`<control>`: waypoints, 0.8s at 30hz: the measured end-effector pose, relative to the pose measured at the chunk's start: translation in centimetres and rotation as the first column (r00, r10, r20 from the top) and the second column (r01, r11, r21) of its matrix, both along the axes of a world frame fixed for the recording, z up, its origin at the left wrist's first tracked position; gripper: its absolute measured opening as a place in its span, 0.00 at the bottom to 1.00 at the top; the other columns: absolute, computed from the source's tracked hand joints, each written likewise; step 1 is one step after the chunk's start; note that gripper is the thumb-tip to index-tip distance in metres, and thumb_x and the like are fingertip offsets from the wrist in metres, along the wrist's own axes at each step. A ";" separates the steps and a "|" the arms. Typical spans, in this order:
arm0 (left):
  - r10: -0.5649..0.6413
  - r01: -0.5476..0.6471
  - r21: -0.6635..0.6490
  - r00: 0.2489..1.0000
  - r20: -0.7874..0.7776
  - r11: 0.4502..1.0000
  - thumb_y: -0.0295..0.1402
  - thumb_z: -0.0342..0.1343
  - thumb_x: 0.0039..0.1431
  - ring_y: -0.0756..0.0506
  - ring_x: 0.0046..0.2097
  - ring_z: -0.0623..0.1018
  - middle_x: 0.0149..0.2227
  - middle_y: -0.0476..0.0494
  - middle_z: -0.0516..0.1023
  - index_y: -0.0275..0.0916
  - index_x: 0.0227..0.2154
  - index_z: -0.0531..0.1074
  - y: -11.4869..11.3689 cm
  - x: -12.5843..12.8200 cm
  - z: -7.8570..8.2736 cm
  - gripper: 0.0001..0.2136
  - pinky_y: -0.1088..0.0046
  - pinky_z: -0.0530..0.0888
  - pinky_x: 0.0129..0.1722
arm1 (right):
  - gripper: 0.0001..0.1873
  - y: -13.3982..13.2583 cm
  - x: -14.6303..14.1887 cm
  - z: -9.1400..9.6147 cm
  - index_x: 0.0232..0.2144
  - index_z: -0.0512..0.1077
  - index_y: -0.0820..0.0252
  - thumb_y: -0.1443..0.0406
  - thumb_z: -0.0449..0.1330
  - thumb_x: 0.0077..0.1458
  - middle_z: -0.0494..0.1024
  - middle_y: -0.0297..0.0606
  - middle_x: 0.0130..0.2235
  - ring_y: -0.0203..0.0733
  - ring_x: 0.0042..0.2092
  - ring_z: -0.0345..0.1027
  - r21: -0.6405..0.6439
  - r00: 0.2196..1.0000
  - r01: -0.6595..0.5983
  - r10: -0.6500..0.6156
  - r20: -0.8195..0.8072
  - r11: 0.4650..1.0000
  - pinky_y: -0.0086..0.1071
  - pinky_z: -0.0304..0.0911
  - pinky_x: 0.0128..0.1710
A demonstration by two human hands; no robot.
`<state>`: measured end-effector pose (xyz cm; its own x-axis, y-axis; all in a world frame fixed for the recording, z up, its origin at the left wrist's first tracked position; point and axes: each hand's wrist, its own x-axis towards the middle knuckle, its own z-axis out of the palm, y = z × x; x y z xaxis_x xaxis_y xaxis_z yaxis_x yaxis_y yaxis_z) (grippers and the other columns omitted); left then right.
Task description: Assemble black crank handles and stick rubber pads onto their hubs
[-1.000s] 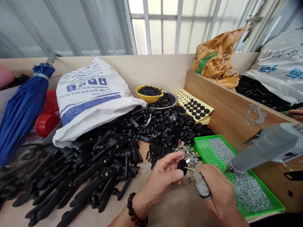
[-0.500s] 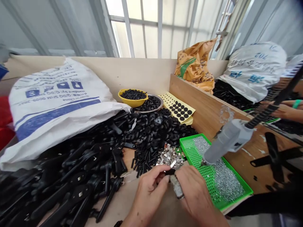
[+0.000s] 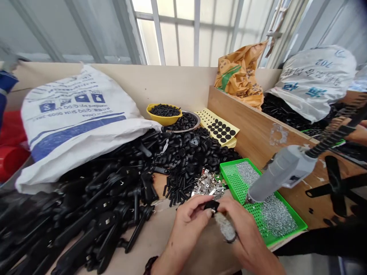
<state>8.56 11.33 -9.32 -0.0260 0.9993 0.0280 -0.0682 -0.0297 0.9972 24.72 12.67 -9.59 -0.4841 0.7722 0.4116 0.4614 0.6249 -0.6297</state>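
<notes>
My left hand (image 3: 187,225) pinches a small black round part (image 3: 211,206) between thumb and fingers, low in the middle of the view. My right hand (image 3: 246,236) meets it from the right, fingers closed on the same part, with a small grey textured tool (image 3: 225,228) lying in its palm. Just beyond my hands lie a heap of small shiny metal clips (image 3: 208,186) and short black pins (image 3: 177,189). A grey powered screwdriver (image 3: 282,172) hangs on a coiled cable, its tip over the green tray (image 3: 233,183) of silver screws.
A big pile of long black plastic handles (image 3: 94,214) and round black discs (image 3: 189,151) spills from a white sack (image 3: 74,118). A yellow bowl (image 3: 164,113), a metal bowl and a sheet of black stickers (image 3: 219,128) stand behind. A wooden divider (image 3: 252,130) bounds the right; another person's hand (image 3: 359,133) shows beyond.
The view has swung right, losing the blue umbrella. My hands closed together on the black part, and the hanging screwdriver now sits nearer the tray's middle.
</notes>
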 end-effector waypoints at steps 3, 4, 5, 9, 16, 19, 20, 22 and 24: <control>0.025 0.018 -0.165 0.968 0.251 0.986 0.34 0.64 0.46 0.43 0.39 0.76 0.37 0.41 0.80 0.37 0.39 0.78 -0.5 0.0 0.3 0.15 0.69 0.73 0.40 | 0.15 0.0 0.8 0.9 0.46 0.61 0.55 0.72 0.44 0.59 0.68 0.37 0.41 0.40 0.44 0.63 -0.050 0.992 -0.083 0.078 -0.094 0.995 0.31 0.59 0.41; 0.030 0.033 -0.199 0.951 0.307 0.979 0.35 0.65 0.44 0.43 0.39 0.76 0.37 0.41 0.80 0.37 0.39 0.78 -0.7 0.0 0.4 0.16 0.69 0.73 0.40 | 0.17 0.1 1.0 1.2 0.48 0.60 0.55 0.72 0.43 0.58 0.67 0.38 0.44 0.40 0.46 0.63 -0.070 0.990 -0.116 0.111 -0.082 0.991 0.31 0.59 0.43; 0.037 0.045 -0.224 0.936 0.350 0.974 0.35 0.66 0.43 0.43 0.39 0.76 0.37 0.40 0.80 0.37 0.39 0.78 -0.9 -0.1 0.5 0.17 0.69 0.73 0.39 | 0.20 0.1 1.2 1.4 0.50 0.60 0.55 0.73 0.43 0.57 0.67 0.38 0.47 0.40 0.49 0.62 -0.090 0.987 -0.159 0.155 -0.054 0.983 0.31 0.59 0.46; 0.061 0.052 -0.248 0.901 0.429 0.967 0.35 0.68 0.41 0.45 0.36 0.76 0.35 0.41 0.80 0.36 0.38 0.78 -1.6 -0.2 1.1 0.18 0.70 0.73 0.37 | 0.28 0.3 1.3 1.5 0.53 0.59 0.56 0.77 0.45 0.51 0.64 0.41 0.53 0.43 0.54 0.58 -0.098 0.968 -0.234 0.240 0.066 0.967 0.36 0.56 0.53; 0.037 0.075 -0.240 0.900 0.434 0.968 0.36 0.69 0.40 0.47 0.32 0.76 0.34 0.42 0.79 0.36 0.37 0.78 -2.2 -0.5 1.3 0.18 0.70 0.73 0.37 | 0.22 0.0 0.7 0.9 0.46 0.64 0.59 0.78 0.45 0.50 0.68 0.43 0.46 0.46 0.49 0.60 -0.052 0.956 -0.274 0.278 0.098 0.960 0.40 0.59 0.47; 0.029 0.096 -0.261 0.899 0.437 0.961 0.36 0.69 0.40 0.48 0.31 0.75 0.31 0.43 0.79 0.36 0.37 0.78 -2.4 -0.7 1.1 0.19 0.71 0.73 0.36 | 0.20 -0.2 0.6 0.6 0.43 0.64 0.59 0.78 0.45 0.49 0.69 0.42 0.42 0.46 0.45 0.61 -0.043 0.957 -0.258 0.262 0.122 0.965 0.41 0.61 0.43; 0.022 0.107 -0.267 0.898 0.439 0.958 0.36 0.69 0.40 0.49 0.30 0.75 0.31 0.44 0.78 0.36 0.37 0.78 -2.4 -0.7 1.0 0.19 0.71 0.73 0.36 | 0.20 -0.3 0.6 0.4 0.42 0.65 0.59 0.78 0.45 0.49 0.69 0.42 0.41 0.46 0.43 0.61 -0.030 0.959 -0.249 0.250 0.134 0.968 0.40 0.61 0.41; 0.002 0.133 -0.270 0.895 0.447 0.954 0.35 0.70 0.39 0.50 0.30 0.74 0.29 0.45 0.77 0.35 0.36 0.78 -2.5 -0.8 1.0 0.18 0.73 0.72 0.35 | 0.19 -0.5 0.5 0.1 0.40 0.65 0.59 0.78 0.45 0.47 0.69 0.42 0.39 0.46 0.41 0.61 0.034 0.963 -0.226 0.218 0.159 0.974 0.41 0.60 0.39; -0.028 0.163 -0.256 0.886 0.462 0.953 0.34 0.70 0.40 0.51 0.29 0.73 0.28 0.47 0.76 0.35 0.34 0.78 -2.4 -0.9 1.0 0.16 0.76 0.70 0.33 | 0.21 -0.6 0.5 -0.4 0.41 0.64 0.61 0.78 0.45 0.45 0.69 0.43 0.39 0.47 0.41 0.61 0.142 0.970 -0.194 0.168 0.176 0.971 0.44 0.57 0.43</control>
<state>7.68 8.88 -8.31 0.1280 0.9613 -0.2438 -0.4973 0.2749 0.8228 25.21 12.03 -9.95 -0.6798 0.5974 0.4255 0.4191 0.7925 -0.4430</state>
